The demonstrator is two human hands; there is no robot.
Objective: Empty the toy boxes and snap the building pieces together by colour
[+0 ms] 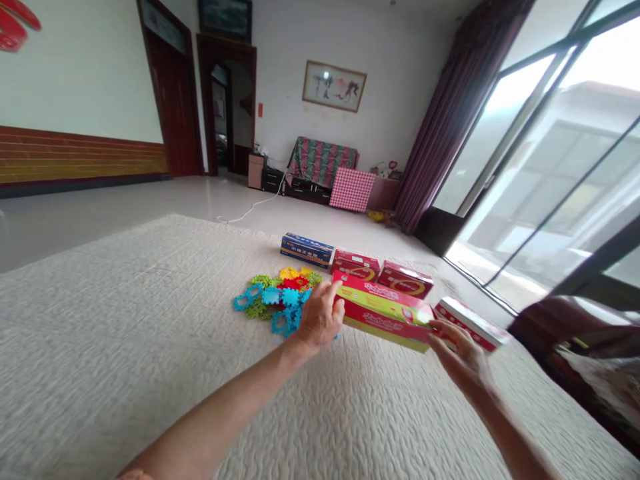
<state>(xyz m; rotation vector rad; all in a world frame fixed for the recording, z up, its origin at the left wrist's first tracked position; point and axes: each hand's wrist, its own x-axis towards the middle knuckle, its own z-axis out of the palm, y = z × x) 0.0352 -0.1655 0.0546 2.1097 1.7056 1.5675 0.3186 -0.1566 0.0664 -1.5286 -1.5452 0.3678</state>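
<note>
A long red and yellow-green box lies across the view in front of me. My left hand grips its left end, with fingers and thumb bent around the edge. At the other end, my right hand has its fingers closed on the right corner. Just left of the box is a pile of plastic gear-shaped toy pieces in blue, green, yellow and red; my left hand and wrist cover part of it. Whether the box touches the mat cannot be made out.
Behind the held box stand a blue box and two dark red boxes. A white and red box is beyond my right hand. A textured beige mat covers the floor. Dark red furniture stands at the right.
</note>
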